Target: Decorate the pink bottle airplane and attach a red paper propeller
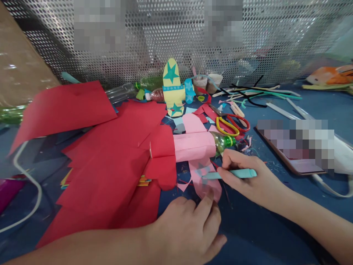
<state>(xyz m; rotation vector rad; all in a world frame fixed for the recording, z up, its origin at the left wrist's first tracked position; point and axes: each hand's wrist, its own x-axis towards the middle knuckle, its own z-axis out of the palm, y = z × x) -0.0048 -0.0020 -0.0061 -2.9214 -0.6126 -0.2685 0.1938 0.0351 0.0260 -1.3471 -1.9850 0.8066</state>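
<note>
A plastic bottle wrapped in pink paper lies on its side, its green cap to the right. Red paper lobes sit at its left end, and pink paper wings stick out above and below. My right hand is closed around a light teal marker, with its left end over the lower pink wing. On the near tip of that wing, the fingertips of my left hand press down, its fingers somewhat apart and holding nothing.
Red paper sheets cover the left side. Scissors and paper scraps lie beyond the bottle, near a yellow-and-blue paper bottle plane. A phone is at right. Perforated metal closes off the back.
</note>
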